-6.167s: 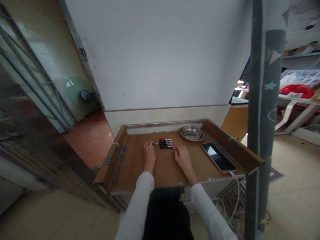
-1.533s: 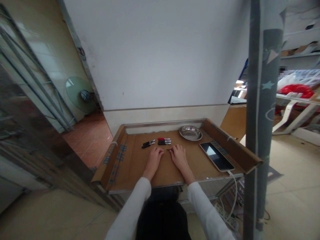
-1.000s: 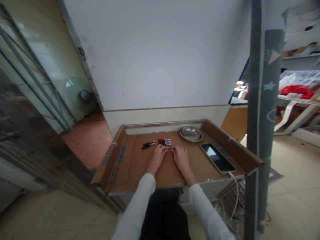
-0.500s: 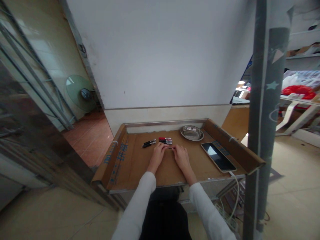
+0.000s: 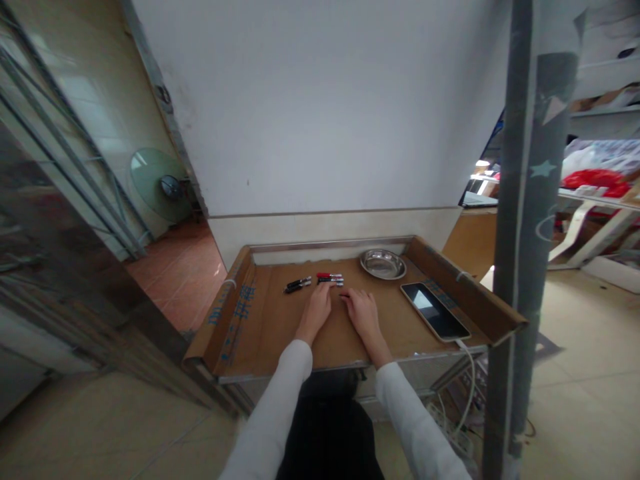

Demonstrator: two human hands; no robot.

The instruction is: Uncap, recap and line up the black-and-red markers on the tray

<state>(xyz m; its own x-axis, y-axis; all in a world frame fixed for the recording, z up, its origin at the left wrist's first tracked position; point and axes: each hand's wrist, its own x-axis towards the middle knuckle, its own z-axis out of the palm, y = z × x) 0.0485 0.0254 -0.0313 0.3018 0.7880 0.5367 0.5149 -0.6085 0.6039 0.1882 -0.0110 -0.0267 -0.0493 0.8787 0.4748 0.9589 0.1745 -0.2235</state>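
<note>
My left hand [image 5: 317, 308] has its fingers stretched forward, fingertips at the near side of a small group of pen-like pieces. That group has a red piece [image 5: 329, 275] at the back and black ones [image 5: 325, 281] in front, with silver right ends. To the left of it lie more black pen-like pieces [image 5: 297, 285] with silver ends. My right hand [image 5: 362, 309] is closed in a pinch around a small, thin dark piece [image 5: 343, 296], too small to name. The two hands are apart, with bare cardboard between them.
A round metal dish [image 5: 383, 265] stands at the back right of the cardboard-lined table [image 5: 270, 333]. Nearer lies a phone [image 5: 435, 312] with a white cable [image 5: 473, 380] running off the front edge. Raised cardboard sides [image 5: 470, 293] border the table; a grey post [image 5: 525, 233] rises at right.
The thin dark piece was between both hands; now only my right hand holds it. My left hand has let go, its fingers extending toward the pen-like pieces.
</note>
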